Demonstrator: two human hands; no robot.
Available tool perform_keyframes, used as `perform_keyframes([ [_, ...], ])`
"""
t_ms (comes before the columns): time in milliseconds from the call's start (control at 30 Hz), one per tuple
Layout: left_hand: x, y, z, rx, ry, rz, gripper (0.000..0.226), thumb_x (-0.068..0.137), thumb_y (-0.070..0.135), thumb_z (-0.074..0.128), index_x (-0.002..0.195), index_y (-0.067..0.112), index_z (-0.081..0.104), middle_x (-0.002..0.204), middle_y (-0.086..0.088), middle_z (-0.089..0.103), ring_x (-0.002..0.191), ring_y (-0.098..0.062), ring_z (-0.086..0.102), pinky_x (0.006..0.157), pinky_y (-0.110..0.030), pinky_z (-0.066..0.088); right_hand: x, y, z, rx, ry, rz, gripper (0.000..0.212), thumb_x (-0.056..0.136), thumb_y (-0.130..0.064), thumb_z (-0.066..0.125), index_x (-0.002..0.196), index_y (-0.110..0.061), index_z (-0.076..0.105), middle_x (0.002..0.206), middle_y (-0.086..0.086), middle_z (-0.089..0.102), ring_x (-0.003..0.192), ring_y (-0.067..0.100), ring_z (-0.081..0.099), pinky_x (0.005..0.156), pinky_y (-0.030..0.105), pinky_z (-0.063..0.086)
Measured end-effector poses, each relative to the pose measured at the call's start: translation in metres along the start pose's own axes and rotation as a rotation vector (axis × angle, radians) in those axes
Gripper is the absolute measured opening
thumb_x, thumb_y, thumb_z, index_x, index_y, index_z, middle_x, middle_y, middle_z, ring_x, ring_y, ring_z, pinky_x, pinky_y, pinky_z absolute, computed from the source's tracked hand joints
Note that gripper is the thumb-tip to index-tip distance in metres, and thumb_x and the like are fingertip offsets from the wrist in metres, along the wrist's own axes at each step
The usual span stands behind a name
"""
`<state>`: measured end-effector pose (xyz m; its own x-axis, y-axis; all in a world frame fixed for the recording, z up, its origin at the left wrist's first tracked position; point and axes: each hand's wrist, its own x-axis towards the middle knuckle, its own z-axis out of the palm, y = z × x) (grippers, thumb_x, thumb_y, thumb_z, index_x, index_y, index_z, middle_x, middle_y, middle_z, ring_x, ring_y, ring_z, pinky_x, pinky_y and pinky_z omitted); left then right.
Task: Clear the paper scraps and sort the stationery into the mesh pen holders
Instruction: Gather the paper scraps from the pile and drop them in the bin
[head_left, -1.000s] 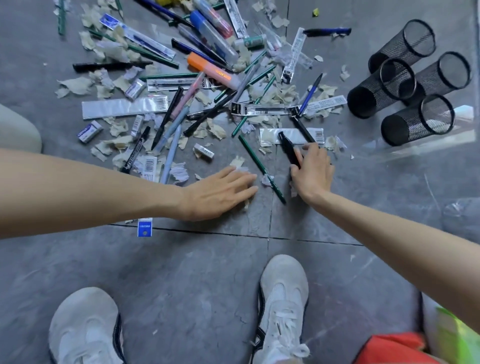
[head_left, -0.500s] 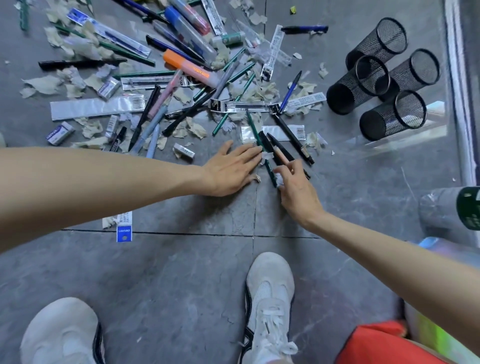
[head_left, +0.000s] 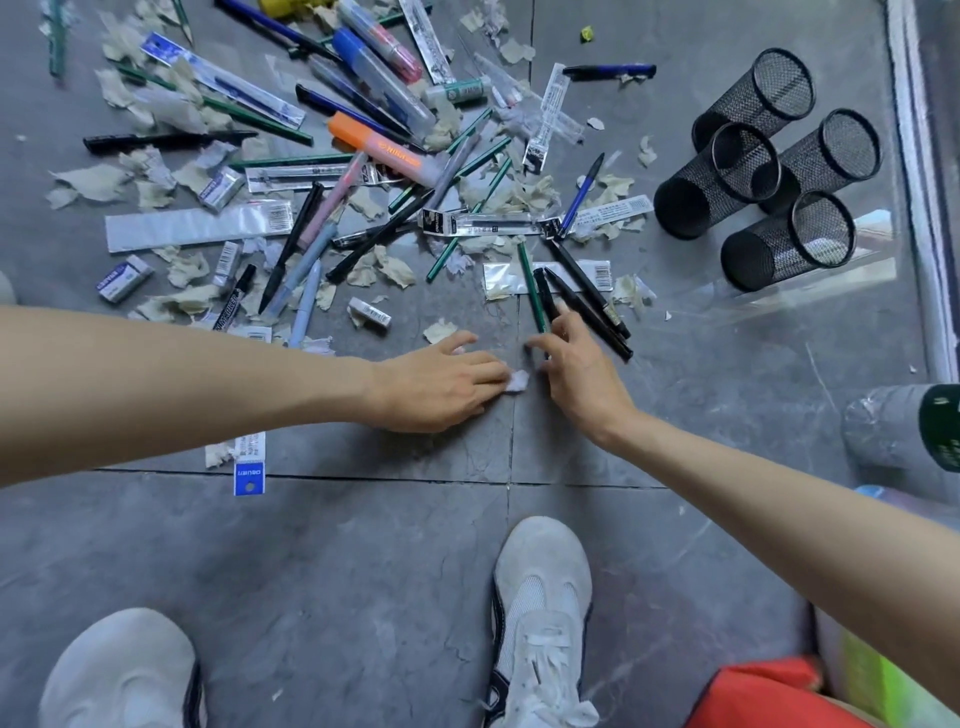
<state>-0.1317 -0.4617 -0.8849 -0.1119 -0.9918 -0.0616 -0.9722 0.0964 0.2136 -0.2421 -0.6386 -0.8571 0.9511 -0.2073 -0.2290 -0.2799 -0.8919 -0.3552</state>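
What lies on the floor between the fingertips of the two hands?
In the head view, one small white paper scrap lies between the left hand and the right hand; otherwise bare grey floor.

Left hand (head_left: 441, 382) slid back onto white scrap (head_left: 516, 382); right hand (head_left: 576, 371) released pens.

Soft, even daylight with faint shadows; wide-angle bending at the edges; glare on the floor (head_left: 810, 296) at right.

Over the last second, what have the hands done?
The right hand let go of the black pen and slid back toward the left hand; both now close on a white paper scrap between their fingertips. The green pencil swung more upright. The mesh pen holders are unchanged, still on their sides.
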Motion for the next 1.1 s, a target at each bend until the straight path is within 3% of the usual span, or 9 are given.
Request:
perform_keyframes([
  [100,-0.006,-0.009,-0.005,-0.008,0.085,-0.072,0.04,0.095,0.02,0.029,0.122,0.004,0.054,0.124,-0.014,0.054,0.113,-0.029,0.053,0.097,-0.04,0.033,0.002,0.0,0.004,-0.063,-0.019,0.0,0.016,0.084,0.001,0.056,0.097,-0.007,0.06,0.115,0.009,0.045,0.11,0.029,0.051,0.066,0.036,0.049],
  [200,0.005,-0.022,-0.012,-0.046,0.058,-0.348,0.053,0.092,0.02,0.039,0.143,0.009,0.029,0.151,-0.018,0.024,0.138,-0.031,0.025,0.11,-0.045,0.024,0.001,-0.005,0.003,-0.035,0.044,-0.036,0.01,0.09,-0.005,0.055,0.099,-0.005,0.06,0.111,0.01,0.053,0.117,0.034,0.051,0.074,0.04,0.051],
  [267,0.018,-0.032,-0.018,-0.136,-0.037,-0.472,0.061,0.098,0.032,0.037,0.151,0.016,0.011,0.159,-0.01,0.0,0.146,-0.024,0.0,0.116,-0.047,0.008,0.0,-0.008,0.003,0.01,0.041,-0.119,0.013,0.086,-0.004,0.061,0.1,-0.004,0.062,0.101,0.01,0.057,0.107,0.032,0.057,0.089,0.048,0.05],
  [400,0.025,-0.042,-0.015,-0.149,-0.209,-0.404,0.062,0.101,0.042,0.021,0.151,0.017,-0.005,0.159,0.0,-0.013,0.145,-0.014,-0.014,0.116,-0.046,-0.009,-0.006,-0.015,0.009,0.166,-0.05,-0.129,0.015,0.09,-0.02,0.061,0.099,-0.009,0.061,0.094,0.002,0.055,0.081,0.018,0.057,0.073,0.037,0.05],
  [567,-0.015,-0.018,-0.012,-0.257,-0.239,-0.246,0.06,0.101,0.043,0.018,0.152,0.014,0.005,0.159,0.001,-0.004,0.146,-0.011,-0.005,0.117,-0.041,-0.004,0.001,-0.019,0.012,0.096,0.144,0.023,0.013,0.087,-0.006,0.054,0.097,-0.008,0.061,0.098,0.006,0.059,0.099,0.024,0.055,0.088,0.035,0.042],
  [633,-0.028,-0.014,-0.018,-0.316,-0.039,-0.25,0.059,0.1,0.042,0.021,0.149,0.009,0.023,0.158,-0.006,0.016,0.145,-0.018,0.015,0.118,-0.041,0.014,0.013,-0.023,0.01,0.088,0.139,0.054,0.018,0.088,-0.004,0.05,0.103,-0.008,0.06,0.105,0.008,0.057,0.101,0.024,0.053,0.088,0.038,0.042],
  [700,-0.032,-0.019,-0.023,-0.283,0.125,-0.471,0.054,0.098,0.032,0.029,0.145,0.005,0.031,0.154,-0.013,0.024,0.142,-0.026,0.023,0.116,-0.041,0.02,0.025,-0.029,0.008,0.091,0.095,0.016,0.022,0.089,-0.003,0.047,0.108,-0.005,0.058,0.11,0.01,0.055,0.098,0.025,0.052,0.084,0.039,0.043],
  [833,-0.032,-0.036,-0.03,-0.327,0.023,-0.939,0.056,0.1,0.029,0.035,0.147,0.004,0.019,0.158,-0.016,-0.006,0.145,-0.029,-0.006,0.119,-0.042,0.005,0.044,-0.044,0.009,0.061,0.036,-0.098,0.03,0.086,-0.002,0.045,0.114,-0.003,0.057,0.115,0.011,0.053,0.102,0.028,0.052,0.082,0.043,0.047],
  [1100,-0.042,-0.004,-0.017,-0.236,-0.059,-0.68,0.059,0.101,0.038,0.024,0.15,0.007,0.013,0.158,-0.014,-0.009,0.146,-0.024,-0.01,0.115,-0.033,-0.007,0.063,-0.053,0.017,-0.043,0.102,-0.091,0.028,0.085,-0.004,0.048,0.111,-0.002,0.059,0.125,0.02,0.048,0.107,0.037,0.047,0.084,0.043,0.044],
])
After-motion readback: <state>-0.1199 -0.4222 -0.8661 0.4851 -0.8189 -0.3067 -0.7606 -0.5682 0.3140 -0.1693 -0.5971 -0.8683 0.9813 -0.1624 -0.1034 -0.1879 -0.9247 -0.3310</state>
